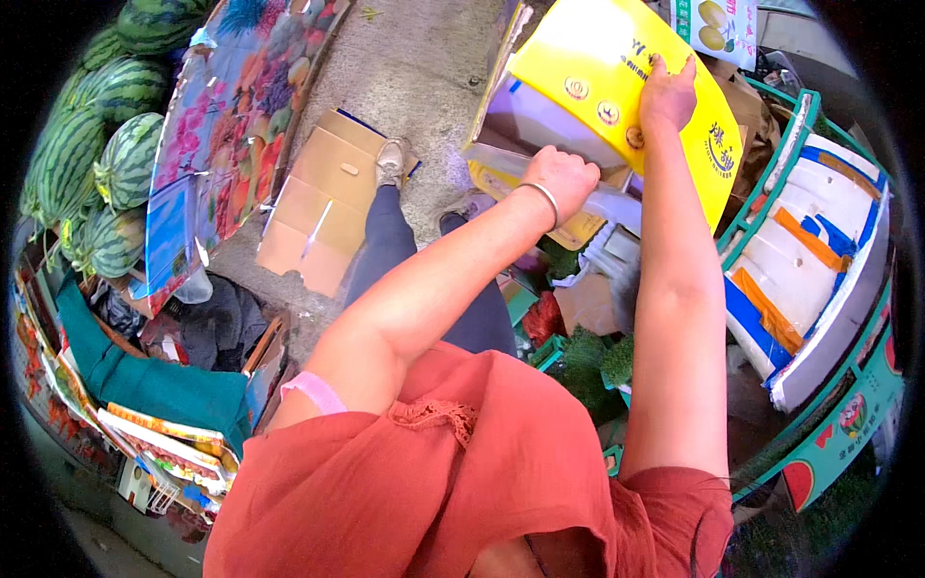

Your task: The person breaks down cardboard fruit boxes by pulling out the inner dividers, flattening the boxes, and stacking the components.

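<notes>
A yellow printed cardboard box (pixel 571 54) stands tilted at the upper right, its pale inner side showing. My left hand (pixel 560 180), with a bracelet on the wrist, is closed in a fist at the box's near lower edge; its fingertips are hidden, so what lies inside the fist cannot be seen. My right hand (pixel 668 97) lies on the yellow panel, two digits stretched out and apart, the others bent under. Past my left foot, a flattened brown cardboard piece (pixel 318 195) lies on the ground.
Watermelons (pixel 65 166) are piled at the left behind a fruit-printed board (pixel 224 130). At the right are a green metal frame (pixel 766 188) and a white foam box (pixel 795 238) with blue and orange tape. Green vegetables (pixel 585 361) sit in crates near my right leg. Concrete floor (pixel 390 65) shows ahead.
</notes>
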Tool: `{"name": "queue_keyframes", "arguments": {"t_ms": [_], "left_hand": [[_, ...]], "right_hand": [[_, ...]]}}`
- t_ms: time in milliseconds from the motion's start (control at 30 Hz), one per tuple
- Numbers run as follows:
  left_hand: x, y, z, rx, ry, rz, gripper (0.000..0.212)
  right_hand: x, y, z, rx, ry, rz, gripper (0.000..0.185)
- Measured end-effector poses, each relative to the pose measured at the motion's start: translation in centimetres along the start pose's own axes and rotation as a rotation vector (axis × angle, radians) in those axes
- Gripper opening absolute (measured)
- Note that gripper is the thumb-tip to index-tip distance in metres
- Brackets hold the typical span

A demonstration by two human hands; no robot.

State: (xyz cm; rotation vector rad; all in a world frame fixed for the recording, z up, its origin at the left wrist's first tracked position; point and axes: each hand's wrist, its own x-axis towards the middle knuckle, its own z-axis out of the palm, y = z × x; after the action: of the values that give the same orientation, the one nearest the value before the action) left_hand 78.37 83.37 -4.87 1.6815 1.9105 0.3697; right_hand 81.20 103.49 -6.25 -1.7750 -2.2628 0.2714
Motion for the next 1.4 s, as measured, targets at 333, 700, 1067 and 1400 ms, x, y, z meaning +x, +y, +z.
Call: {"name": "queue_keyframes", "arguments": {"t_ms": [333,700,1067,1400], "left_hand": [[-3.1,-3.5,0.0,-0.03,0.259,0.148,0.005],[-8.6,-6.0,-1.3,-0.089,0.24,0.152,0.004],[-6.4,-9.4,-4.6,0.004,0.028,0.344,0.005],[-6.6,-5.1,-3.0,-0.009,-0.083,-0.134,0.026]], "right_hand": [[6.8,1.0,3.1,-0.109,0.002,0.139,0.046],[4.5,0.5,3.4,-0.101,-0.016,0.186,0.041],[-1.8,-4.8,0.2,0.039,-0.283,-0.059,0.045],[-6.4,-2.9,0.0,0.389,-0.028,0.404,0.056]]}}
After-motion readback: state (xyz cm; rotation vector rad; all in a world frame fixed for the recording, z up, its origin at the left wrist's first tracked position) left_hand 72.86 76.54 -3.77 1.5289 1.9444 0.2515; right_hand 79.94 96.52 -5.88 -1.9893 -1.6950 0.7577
